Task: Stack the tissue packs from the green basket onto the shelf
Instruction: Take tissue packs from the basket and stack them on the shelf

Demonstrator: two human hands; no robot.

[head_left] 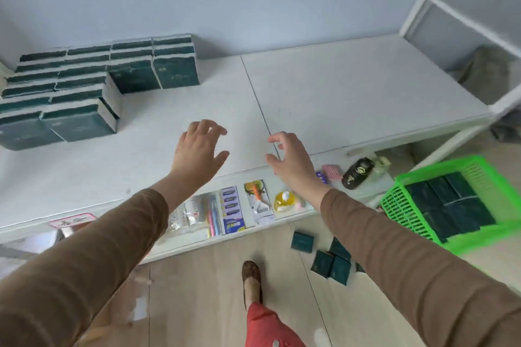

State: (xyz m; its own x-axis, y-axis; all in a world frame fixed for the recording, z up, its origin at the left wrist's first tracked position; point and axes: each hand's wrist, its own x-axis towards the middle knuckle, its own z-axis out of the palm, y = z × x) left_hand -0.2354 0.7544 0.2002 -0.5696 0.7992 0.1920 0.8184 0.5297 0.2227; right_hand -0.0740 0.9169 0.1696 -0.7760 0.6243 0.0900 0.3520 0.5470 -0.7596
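The tissue packs [448, 205] look light and soft, probably slick in their wrap; best pinched across the broad flat faces; they are small dark-teal slabs with pale edges, some in the green basket [476, 170], many stacked on the shelf [352, 93]; left hand [197, 149] and right hand [290, 158] hover empty, fingers spread.

Bright, even, soft daylight, faint shadows, no glare, wide-angle bending at edges, motion blur on bright green plastic basket [417, 186].
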